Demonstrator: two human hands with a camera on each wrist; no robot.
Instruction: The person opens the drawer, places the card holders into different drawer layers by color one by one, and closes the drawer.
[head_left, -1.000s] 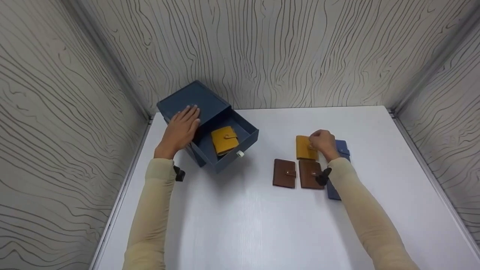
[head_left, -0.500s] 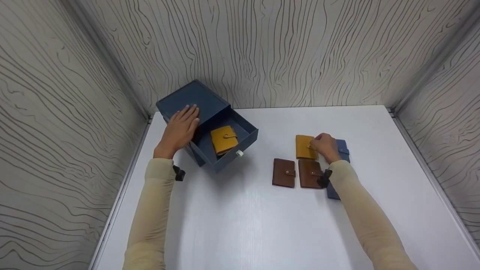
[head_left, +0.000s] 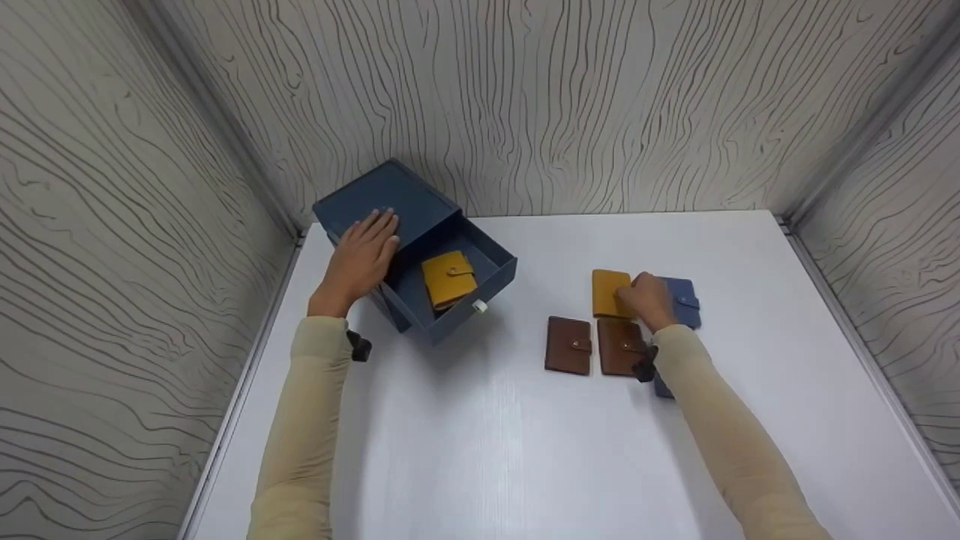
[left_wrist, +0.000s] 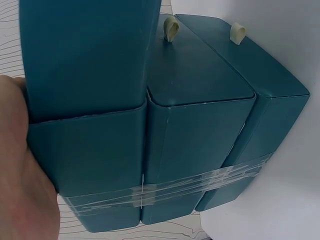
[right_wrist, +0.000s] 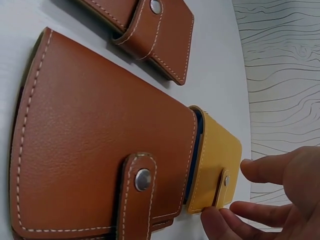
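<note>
Right hand [head_left: 649, 301] has edged back, empty fingers [right_wrist: 267, 169] parted, yellow wallet [head_left: 610, 291] at their tips; left hand [head_left: 358, 259] flat, box [head_left: 391, 191] beneath.

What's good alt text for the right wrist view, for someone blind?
A right hand, thumb and fingers parted, is at a yellow wallet's edge. Two brown wallets lie nearby on a white table, one large in the foreground.

Left hand [head_left: 356, 259] on blue drawer box [head_left: 397, 196] (yellow wallet [head_left: 448, 280] inside), right hand [head_left: 649, 301] at another yellow wallet [head_left: 608, 293]
</note>
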